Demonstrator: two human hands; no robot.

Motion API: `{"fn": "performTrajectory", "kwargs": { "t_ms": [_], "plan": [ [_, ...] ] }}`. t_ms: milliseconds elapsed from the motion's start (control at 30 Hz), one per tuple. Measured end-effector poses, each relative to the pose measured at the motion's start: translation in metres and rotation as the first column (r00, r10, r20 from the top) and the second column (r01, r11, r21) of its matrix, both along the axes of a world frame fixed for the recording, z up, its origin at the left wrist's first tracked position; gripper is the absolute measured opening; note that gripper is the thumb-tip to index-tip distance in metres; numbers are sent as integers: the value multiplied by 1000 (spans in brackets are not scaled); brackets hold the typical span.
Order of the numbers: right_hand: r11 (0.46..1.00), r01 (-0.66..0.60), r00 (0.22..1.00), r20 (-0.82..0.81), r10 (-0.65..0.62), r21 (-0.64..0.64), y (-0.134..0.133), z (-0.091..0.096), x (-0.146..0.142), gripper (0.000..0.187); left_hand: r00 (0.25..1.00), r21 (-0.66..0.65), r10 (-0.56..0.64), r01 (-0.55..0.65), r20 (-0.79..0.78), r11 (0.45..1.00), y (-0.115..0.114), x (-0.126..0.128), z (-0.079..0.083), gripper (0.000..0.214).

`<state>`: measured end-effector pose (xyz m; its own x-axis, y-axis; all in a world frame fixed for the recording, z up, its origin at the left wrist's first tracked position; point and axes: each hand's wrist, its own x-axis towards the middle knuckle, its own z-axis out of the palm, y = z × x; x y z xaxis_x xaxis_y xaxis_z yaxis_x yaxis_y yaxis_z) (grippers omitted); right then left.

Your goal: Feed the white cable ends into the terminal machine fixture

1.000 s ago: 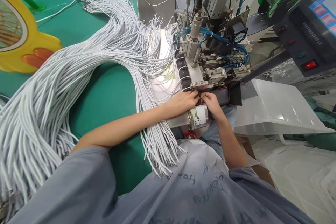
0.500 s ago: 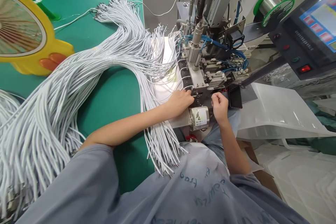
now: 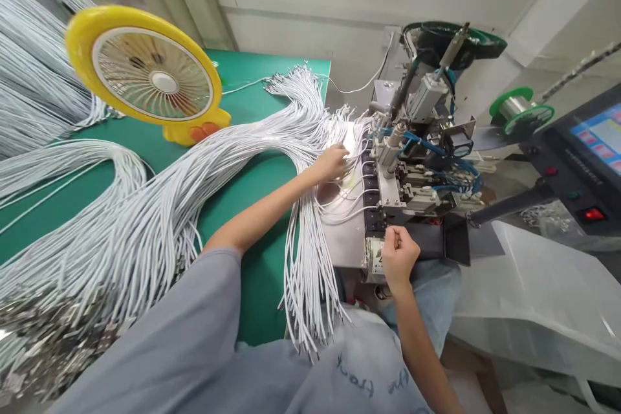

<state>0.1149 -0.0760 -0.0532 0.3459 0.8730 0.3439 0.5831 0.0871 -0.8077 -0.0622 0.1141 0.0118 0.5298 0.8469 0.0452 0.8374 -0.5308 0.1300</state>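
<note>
My left hand point(image 3: 332, 163) reaches over the white cables point(image 3: 305, 119) beside the machine, its fingers curled down among the loose cable ends. They look closed on a white cable, though the fingertips are partly hidden. Several single white cables point(image 3: 347, 215) loop from the bundle into the dark slotted holder point(image 3: 372, 191) on the machine's edge. My right hand point(image 3: 400, 252) is closed in a pinch at the near end of that holder; whatever its fingers hold, if anything, cannot be made out. It partly covers a labelled packet point(image 3: 377, 256).
The machine point(image 3: 402, 155) with blue air tubes stands at right, a solder wire spool point(image 3: 521, 108) and a screen panel point(image 3: 577, 155) beyond it. A yellow fan point(image 3: 145, 68) stands on the green table point(image 3: 257, 297). Translucent plastic sheeting point(image 3: 538, 291) lies at lower right.
My left hand has left the machine's front and moved back and left over the cable ends. My right hand has shifted left, closer to the holder and packet. The view has tilted up.
</note>
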Motion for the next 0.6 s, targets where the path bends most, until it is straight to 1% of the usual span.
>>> {"fn": "performTrajectory", "kwargs": {
  "t_ms": [67, 167, 233, 333, 400, 533, 600],
  "plan": [
    [1000, 12, 1000, -4, -12, 13, -1, 0, -1, 24, 997, -72, -71, 70, -16, 995, 17, -8, -2, 45],
    [999, 20, 1000, 19, -20, 27, -1, -1, -2, 24, 983, -173, -182, 175, -24, 969, 32, -15, -2, 52],
    [999, 26, 999, 31, -27, 29, -1, -2, -2, 23, 975, -220, -223, 212, -27, 952, 37, -18, -1, 55],
    [999, 43, 998, 42, -44, 32, -1, -4, -2, 23, 967, -255, -250, 232, -42, 939, 38, -19, -3, 63],
    [998, 52, 997, 46, -54, 33, -2, -5, -1, 23, 967, -245, -248, 229, -51, 942, 37, -18, -7, 68],
    [998, 60, 996, 70, -62, 27, -3, -5, 0, 22, 966, -100, -221, 209, -133, 973, 40, -8, -12, 68],
    [997, 65, 994, 87, -67, 29, -3, -5, 0, 22, 969, -63, -180, 172, -170, 983, 46, -2, -12, 70]
  ]
}}
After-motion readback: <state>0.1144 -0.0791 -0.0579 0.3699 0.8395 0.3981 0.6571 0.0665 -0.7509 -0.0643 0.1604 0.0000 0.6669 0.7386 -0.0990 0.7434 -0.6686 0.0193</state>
